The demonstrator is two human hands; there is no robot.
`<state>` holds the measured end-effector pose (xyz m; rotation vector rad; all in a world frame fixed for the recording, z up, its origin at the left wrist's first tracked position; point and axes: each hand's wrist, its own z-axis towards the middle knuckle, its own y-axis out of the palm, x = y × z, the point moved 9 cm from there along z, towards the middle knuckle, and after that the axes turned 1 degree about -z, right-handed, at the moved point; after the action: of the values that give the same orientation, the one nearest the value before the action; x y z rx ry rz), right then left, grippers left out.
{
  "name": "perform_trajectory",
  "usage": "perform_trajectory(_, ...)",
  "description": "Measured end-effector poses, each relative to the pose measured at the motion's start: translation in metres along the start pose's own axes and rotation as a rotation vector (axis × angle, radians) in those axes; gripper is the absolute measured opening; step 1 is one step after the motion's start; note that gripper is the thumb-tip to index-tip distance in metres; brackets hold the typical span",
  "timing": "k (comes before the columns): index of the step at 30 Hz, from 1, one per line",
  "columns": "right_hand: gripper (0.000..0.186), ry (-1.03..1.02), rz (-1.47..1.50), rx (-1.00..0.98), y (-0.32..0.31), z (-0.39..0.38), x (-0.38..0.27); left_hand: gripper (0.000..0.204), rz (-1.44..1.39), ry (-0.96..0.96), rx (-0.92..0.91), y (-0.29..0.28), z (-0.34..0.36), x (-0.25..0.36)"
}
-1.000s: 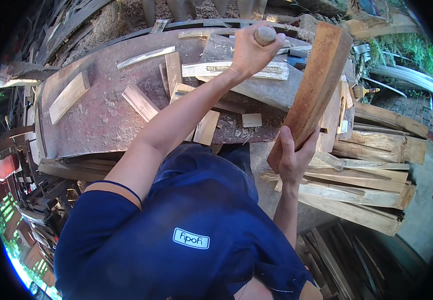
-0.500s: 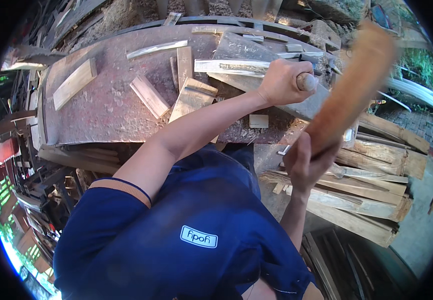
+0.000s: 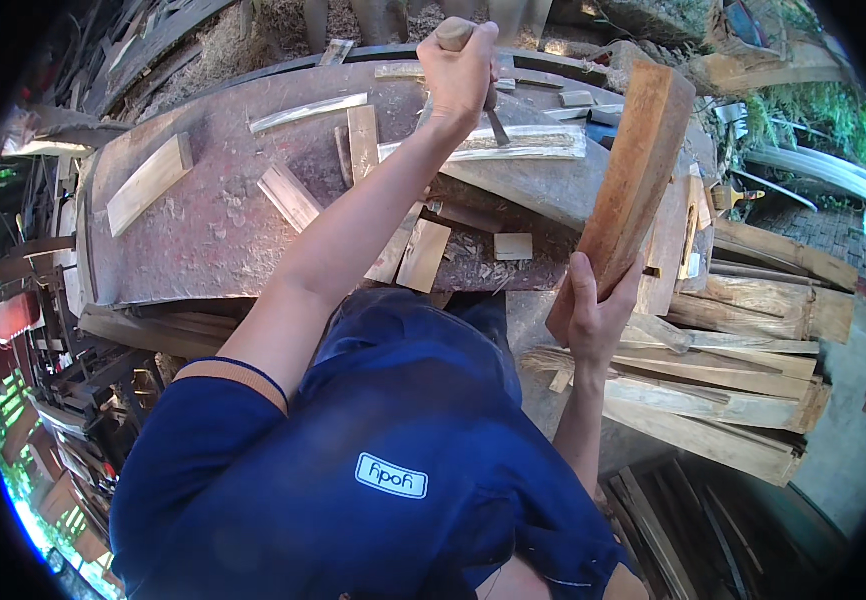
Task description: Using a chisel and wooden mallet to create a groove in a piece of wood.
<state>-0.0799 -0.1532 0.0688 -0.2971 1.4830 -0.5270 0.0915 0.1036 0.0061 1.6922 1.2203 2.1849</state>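
My left hand (image 3: 460,75) is closed around the wooden handle of a chisel (image 3: 496,122). The blade slants down from the fist, its tip over a pale strip of wood (image 3: 548,143); whether it touches cannot be made out. That strip lies on a wide grey board (image 3: 528,190) on the workbench. In my right hand (image 3: 598,310), a long, thick brown wooden block (image 3: 641,165) is gripped near its lower end. The block stands tilted, its far end up and to the right, beside the pale strip and apart from the chisel.
The reddish, worn workbench (image 3: 208,235) carries loose offcuts, among them a pale block (image 3: 151,185) at left and a small piece (image 3: 513,246) near the front edge. Shavings lie scattered about. Several planks (image 3: 743,400) are stacked at right, and a paintbrush (image 3: 733,197) rests beyond the bench's right end.
My left hand has moved away and leftward with the chisel, uncovering its blade. The brown block, blurred before, has swung left and now stands more upright in my right hand.
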Motion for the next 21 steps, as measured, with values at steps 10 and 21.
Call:
perform_trajectory(10,0.06,0.018,-0.022,0.01,-0.002,-0.004,0.014,0.017,0.314,0.145,-0.211,0.042,-0.023,-0.016)
perform_trajectory(21,0.059,-0.16,-0.185,-0.014,-0.001,0.009,-0.026,0.019,0.572,0.415,-0.522,0.092,-0.11,-0.008)
